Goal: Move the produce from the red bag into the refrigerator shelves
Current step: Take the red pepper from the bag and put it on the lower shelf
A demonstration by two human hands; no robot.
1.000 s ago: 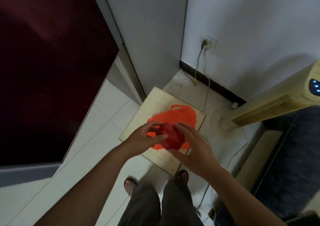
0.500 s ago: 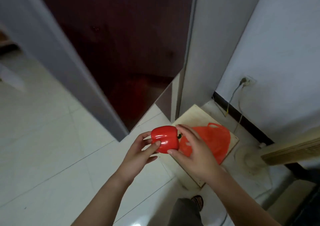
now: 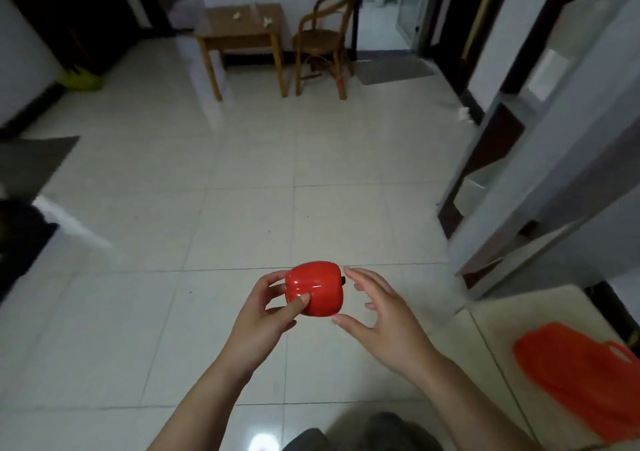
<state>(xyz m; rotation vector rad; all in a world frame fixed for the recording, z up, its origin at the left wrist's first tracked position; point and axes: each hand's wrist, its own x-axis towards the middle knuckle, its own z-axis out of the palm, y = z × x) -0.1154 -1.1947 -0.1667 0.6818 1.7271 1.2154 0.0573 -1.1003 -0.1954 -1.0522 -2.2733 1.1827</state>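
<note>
Pepper (image 3: 314,288): red and glossy, held above the tiled floor (image 3: 242,173) at mid-frame, well apart from the red bag.

Grey door (image 3: 540,180), far right, has racks on its inner face. It is probably the refrigerator's. The main shelves are not in view.

Red bag (image 3: 581,374) lies slumped on a pale board (image 3: 519,308) at lower right. You cannot tell whether more produce is inside.

The pepper is blocky and lies on its side, stem end toward your right. Judged light, with firm walls but hollow inside, so a hard squeeze could crack it. The shiny skin looks slippery. Take it across the broad flanks.

Your left hand (image 3: 266,315) grips it, with the thumb (image 3: 301,300) pressed on the near face and the fingers curled behind.

Your right hand (image 3: 384,315) is relaxed and spread, holding nothing. Its thumb tip sits just beside the pepper's lower corner; contact uncertain.

Stem (image 3: 343,280) is a short dark stub, too small to carry by.
</note>
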